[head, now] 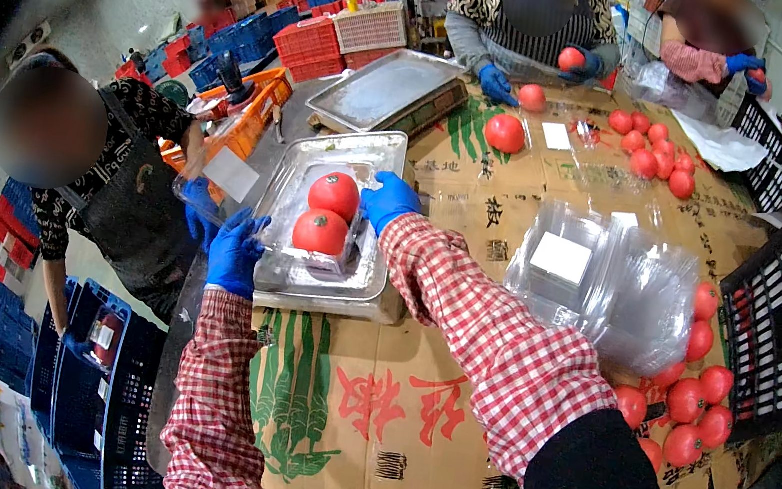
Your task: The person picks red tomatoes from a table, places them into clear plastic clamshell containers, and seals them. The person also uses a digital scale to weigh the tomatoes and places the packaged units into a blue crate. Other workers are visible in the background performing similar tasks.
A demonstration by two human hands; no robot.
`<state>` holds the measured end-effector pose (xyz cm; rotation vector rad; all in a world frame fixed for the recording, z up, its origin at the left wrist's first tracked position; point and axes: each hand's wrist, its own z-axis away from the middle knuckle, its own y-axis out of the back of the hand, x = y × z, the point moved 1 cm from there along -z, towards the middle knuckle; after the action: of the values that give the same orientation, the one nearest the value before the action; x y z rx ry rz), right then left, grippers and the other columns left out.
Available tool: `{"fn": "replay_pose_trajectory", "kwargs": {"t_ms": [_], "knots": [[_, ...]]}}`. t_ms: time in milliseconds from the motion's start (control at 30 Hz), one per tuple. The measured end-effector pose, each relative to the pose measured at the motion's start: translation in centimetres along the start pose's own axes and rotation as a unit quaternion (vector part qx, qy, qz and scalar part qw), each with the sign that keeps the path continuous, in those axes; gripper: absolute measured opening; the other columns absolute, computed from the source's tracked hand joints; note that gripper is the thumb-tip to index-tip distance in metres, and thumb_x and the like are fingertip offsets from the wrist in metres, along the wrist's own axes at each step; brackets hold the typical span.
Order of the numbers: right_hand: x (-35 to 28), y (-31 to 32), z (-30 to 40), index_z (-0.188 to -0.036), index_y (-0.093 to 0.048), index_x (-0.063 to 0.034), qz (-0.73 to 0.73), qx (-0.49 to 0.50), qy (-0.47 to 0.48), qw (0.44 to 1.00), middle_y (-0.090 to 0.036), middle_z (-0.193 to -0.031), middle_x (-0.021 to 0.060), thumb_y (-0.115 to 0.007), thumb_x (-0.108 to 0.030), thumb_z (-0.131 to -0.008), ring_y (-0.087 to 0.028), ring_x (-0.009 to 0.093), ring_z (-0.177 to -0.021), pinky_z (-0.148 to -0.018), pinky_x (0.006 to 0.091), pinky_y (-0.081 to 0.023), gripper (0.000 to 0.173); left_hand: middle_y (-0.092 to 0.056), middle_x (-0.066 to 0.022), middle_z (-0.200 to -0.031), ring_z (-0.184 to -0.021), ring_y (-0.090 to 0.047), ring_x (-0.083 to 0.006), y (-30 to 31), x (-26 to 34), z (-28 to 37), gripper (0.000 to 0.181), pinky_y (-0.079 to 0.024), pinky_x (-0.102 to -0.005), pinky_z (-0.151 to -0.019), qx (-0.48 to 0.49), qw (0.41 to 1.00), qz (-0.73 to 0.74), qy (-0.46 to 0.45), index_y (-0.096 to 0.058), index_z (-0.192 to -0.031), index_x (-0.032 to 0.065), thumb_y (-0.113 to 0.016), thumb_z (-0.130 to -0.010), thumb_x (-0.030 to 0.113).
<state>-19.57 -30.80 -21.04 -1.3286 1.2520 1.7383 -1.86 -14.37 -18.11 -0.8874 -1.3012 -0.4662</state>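
Observation:
Two red tomatoes (323, 213) sit one beyond the other in a clear plastic clamshell box (353, 254) on a shallow metal tray (372, 293). My left hand (236, 252), in a blue glove, has its fingers curled at the box's clear left edge, beside the tray's rim. On the opposite side my right hand (391, 203), also blue-gloved, pinches the box's edge close to the farther tomato. Reflections on the clear plastic partly hide its outline. Nested clear clamshells (605, 284) with a white label lie to the right of my right forearm.
Loose tomatoes (697, 404) and a black crate (777, 325) lie at right on printed cardboard (373, 363). A co-worker at left holds a clear lid (231, 173) beside my left hand and reaches into blue crates (134, 388). Another metal tray (388, 88) stands beyond; two people handle tomatoes across the table.

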Motion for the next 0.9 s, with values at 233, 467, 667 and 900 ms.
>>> {"fn": "replay_pose_trajectory", "kwargs": {"t_ms": [233,467,667,900], "knots": [[1.8,3.5,15.2,-0.106,-0.050,-0.0077,-0.113,0.027,0.166,0.979,-0.055,-0.071,0.0076,-0.055,-0.015,-0.077,-0.051,0.012,-0.061,-0.058,0.0257,-0.044,0.030,-0.057,-0.0104,-0.094,-0.068,-0.054,-0.0151,1.4,-0.5,8.1,0.028,-0.041,-0.0225,-0.058,0.066,0.997,-0.028,-0.003,-0.047,-0.106,0.0040,-0.044,-0.083,0.019],[12.0,2.8,32.5,-0.085,-0.057,-0.0097,-0.058,-0.212,0.140,0.965,-0.058,-0.075,0.0116,-0.050,-0.027,-0.078,-0.057,0.024,-0.063,-0.058,0.0326,-0.046,0.020,-0.057,-0.0104,-0.096,-0.081,-0.054,-0.0170,-6.6,-5.0,25.6,0.029,-0.041,-0.0271,-0.071,-0.058,0.926,-0.373,0.015,-0.054,-0.103,0.0011,-0.046,-0.081,0.018],[13.6,1.0,34.4,-0.079,-0.057,-0.0080,-0.179,-0.125,0.246,0.944,-0.058,-0.077,0.0120,-0.039,-0.020,-0.081,-0.056,0.025,-0.070,-0.061,0.0370,-0.045,0.022,-0.053,-0.0079,-0.106,-0.097,-0.048,-0.0282,-13.4,-7.3,30.1,0.041,-0.031,-0.0378,-0.088,-0.377,0.640,-0.658,-0.123,-0.051,-0.109,0.0113,-0.054,-0.072,0.029],[13.1,1.6,34.1,-0.084,-0.056,-0.0074,-0.149,-0.149,0.200,0.957,-0.058,-0.079,0.0121,-0.039,-0.020,-0.082,-0.056,0.025,-0.071,-0.063,0.0359,-0.045,0.021,-0.054,-0.0066,-0.100,-0.092,-0.050,-0.0251,-15.1,-8.9,29.6,0.043,-0.034,-0.0410,-0.084,-0.485,0.514,-0.689,-0.160,-0.054,-0.104,0.0112,-0.050,-0.073,0.041]]}}
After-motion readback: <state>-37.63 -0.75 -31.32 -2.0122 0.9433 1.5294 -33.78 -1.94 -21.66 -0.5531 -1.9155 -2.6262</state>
